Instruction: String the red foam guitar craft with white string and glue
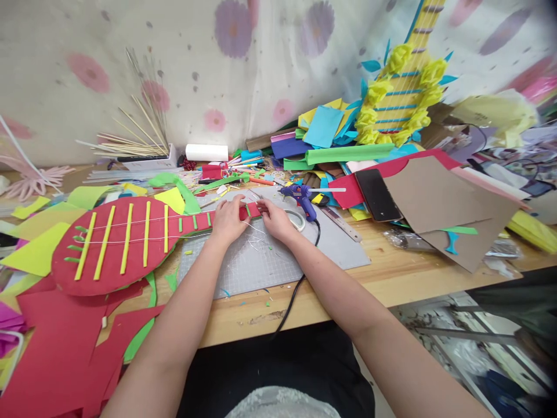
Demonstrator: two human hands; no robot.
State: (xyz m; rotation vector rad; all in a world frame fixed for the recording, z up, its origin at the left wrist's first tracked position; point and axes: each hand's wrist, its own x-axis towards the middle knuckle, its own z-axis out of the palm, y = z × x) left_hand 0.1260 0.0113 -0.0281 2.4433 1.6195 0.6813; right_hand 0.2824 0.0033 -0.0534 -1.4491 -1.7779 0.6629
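A red foam lute-like craft instrument point(114, 245) lies on the left of the table. Yellow strips cross its body, short green strips cross its neck, and white strings run lengthwise. My left hand point(228, 220) is closed around the neck near its far end. At the very tip of the neck my right hand point(275, 219) is closed too, thumb and fingers together on the end piece; its fingertips are partly hidden. Loose white string ends point(256, 237) hang below the neck between my hands, over a grey cutting mat point(322, 255).
A purple glue gun point(302, 197) with a white glue stick lies right of my hands, its black cord point(300, 284) crossing the table edge. Nearby are a metal ruler point(342, 223), black phone point(378, 195) and brown sheet point(439, 197). A yellow flowered instrument point(398, 98) stands behind.
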